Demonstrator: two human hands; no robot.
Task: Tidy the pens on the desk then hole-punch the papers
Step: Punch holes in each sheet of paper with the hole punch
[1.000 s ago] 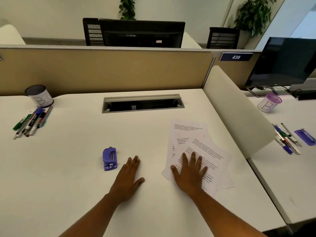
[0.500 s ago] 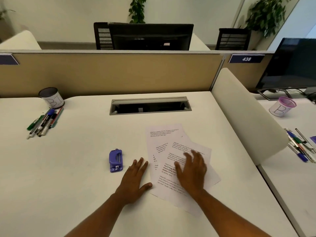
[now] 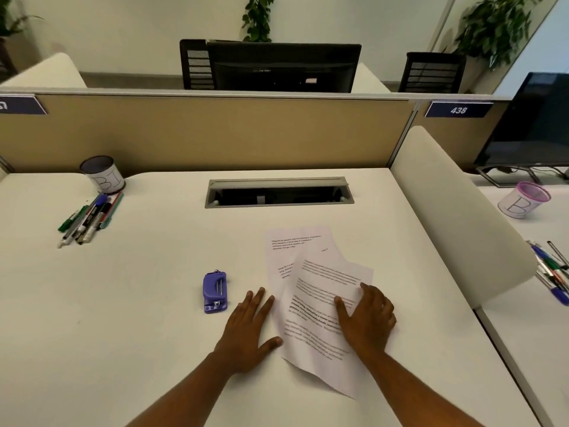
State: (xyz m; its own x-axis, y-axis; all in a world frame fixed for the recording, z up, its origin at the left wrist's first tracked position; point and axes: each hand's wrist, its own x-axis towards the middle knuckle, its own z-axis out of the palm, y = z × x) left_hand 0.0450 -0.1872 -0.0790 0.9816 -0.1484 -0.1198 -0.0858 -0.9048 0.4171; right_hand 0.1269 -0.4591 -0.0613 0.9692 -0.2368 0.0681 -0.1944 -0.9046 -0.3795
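Printed papers [image 3: 314, 291] lie overlapped and askew on the white desk [image 3: 138, 303]. My right hand [image 3: 366, 318] presses flat on the top sheet, fingers spread. My left hand [image 3: 249, 328] rests flat on the desk, its fingertips touching the papers' left edge. A purple hole punch [image 3: 215, 291] sits just left of my left hand. At the far left, several pens [image 3: 87, 218] lie loose in a bunch beside a dark-rimmed cup [image 3: 104, 174] marked B1.
A cable slot [image 3: 278, 192] is cut into the desk near the tan partition [image 3: 215, 134]. A white divider [image 3: 458, 217] bounds the right side; beyond it the neighbouring desk holds a pink-rimmed cup [image 3: 523, 200], more pens [image 3: 551, 269] and a monitor [image 3: 535, 124].
My right hand has dragged the papers left and toward me, turning the top sheet. My left hand stayed flat on the desk and now touches the papers' edge.
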